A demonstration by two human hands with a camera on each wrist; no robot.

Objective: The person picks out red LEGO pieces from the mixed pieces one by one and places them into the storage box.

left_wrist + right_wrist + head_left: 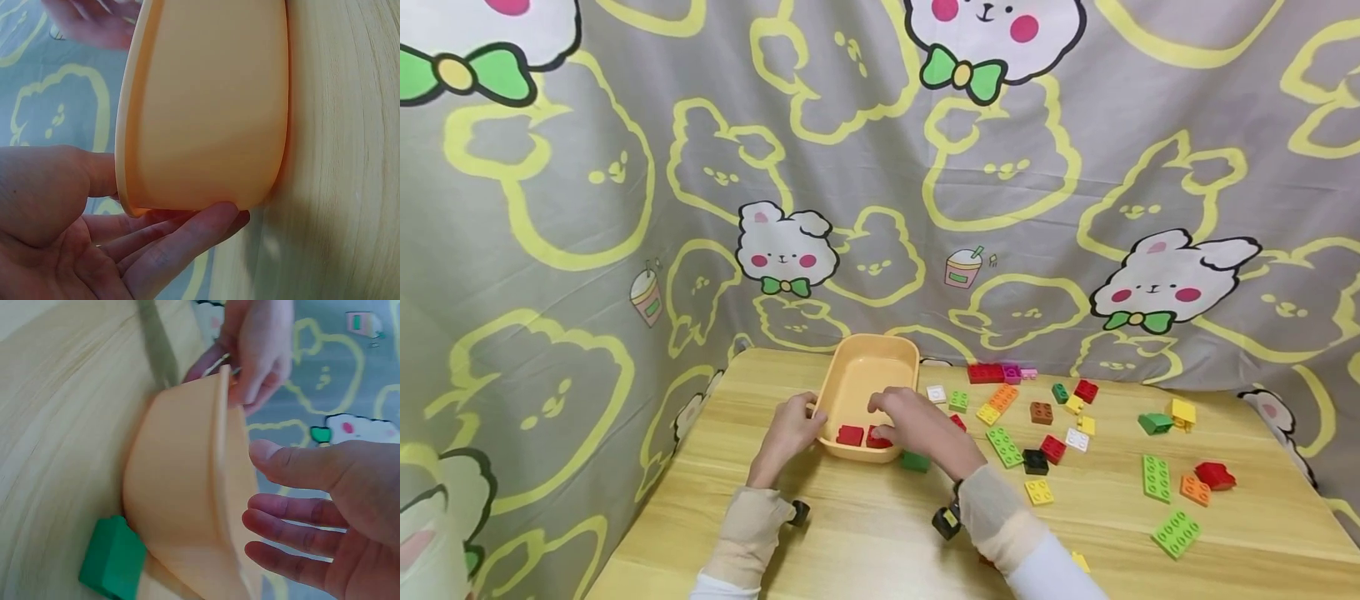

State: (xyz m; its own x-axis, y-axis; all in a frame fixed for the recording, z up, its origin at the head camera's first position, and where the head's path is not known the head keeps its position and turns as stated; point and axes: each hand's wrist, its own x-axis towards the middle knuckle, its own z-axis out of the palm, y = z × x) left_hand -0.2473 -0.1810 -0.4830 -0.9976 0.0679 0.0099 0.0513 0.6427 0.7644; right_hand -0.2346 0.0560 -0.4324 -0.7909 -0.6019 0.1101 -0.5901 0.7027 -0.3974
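Note:
An orange plastic bin (859, 385) stands on the table with red toy bricks (850, 435) lying at its near end. My left hand (790, 429) grips the bin's near left corner, thumb over the rim and fingers along the outer wall (206, 125). Above the bin's near right side is my right hand (917, 423), partly covering a red brick (877, 438). In the right wrist view that hand's fingers (294, 547) are spread and hold nothing. A dark green brick (112, 559) sits against the bin's outside wall, below the right hand.
Loose toy bricks in many colours are scattered right of the bin, among them a lime green brick (1004, 447), a black brick (1036, 462) and a brown brick (1041, 412). A patterned curtain (880, 167) hangs behind the wooden table (865, 533) and along its left.

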